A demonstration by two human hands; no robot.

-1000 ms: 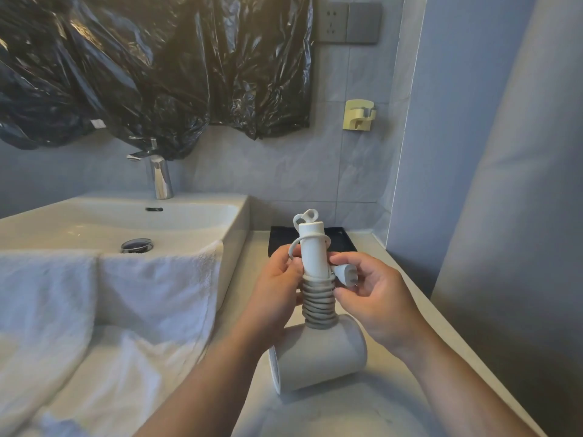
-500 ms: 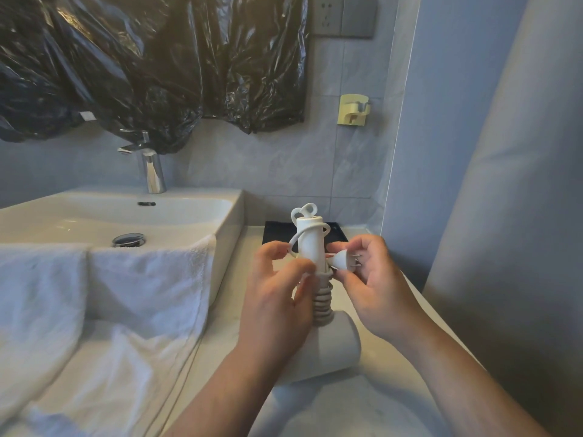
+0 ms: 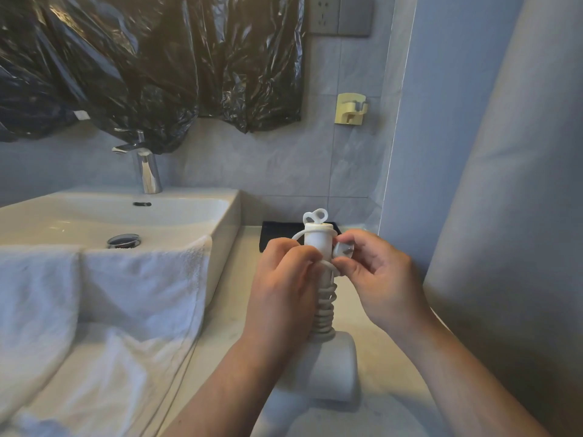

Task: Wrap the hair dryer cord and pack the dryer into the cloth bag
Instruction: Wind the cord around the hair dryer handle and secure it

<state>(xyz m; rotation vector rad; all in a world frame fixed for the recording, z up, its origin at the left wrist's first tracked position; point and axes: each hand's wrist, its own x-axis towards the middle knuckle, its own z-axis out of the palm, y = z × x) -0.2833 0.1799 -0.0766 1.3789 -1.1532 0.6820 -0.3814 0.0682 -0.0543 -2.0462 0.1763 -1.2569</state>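
Observation:
A white hair dryer [image 3: 328,370] stands on its barrel on the counter, handle pointing up. Its cord [image 3: 325,313] is coiled in tight turns around the handle. My left hand [image 3: 284,288] grips the handle and the upper coils from the left. My right hand [image 3: 375,279] pinches the plug [image 3: 342,249] beside the top of the handle, prongs pointing right. A hanging loop [image 3: 315,216] sticks up from the handle's end. A dark flat cloth item [image 3: 277,233], possibly the bag, lies behind the dryer against the wall.
A white basin [image 3: 176,222] with a chrome tap [image 3: 146,171] is at left, a white towel [image 3: 104,294] draped over its front. Black plastic sheeting [image 3: 151,64] covers the mirror. A socket [image 3: 339,15] and a yellow hook [image 3: 350,108] are on the wall; a wall stands at right.
My left hand has slid up the handle and closed over the upper coils. My right hand brought the plug closer to the handle's top. The camera shifted slightly.

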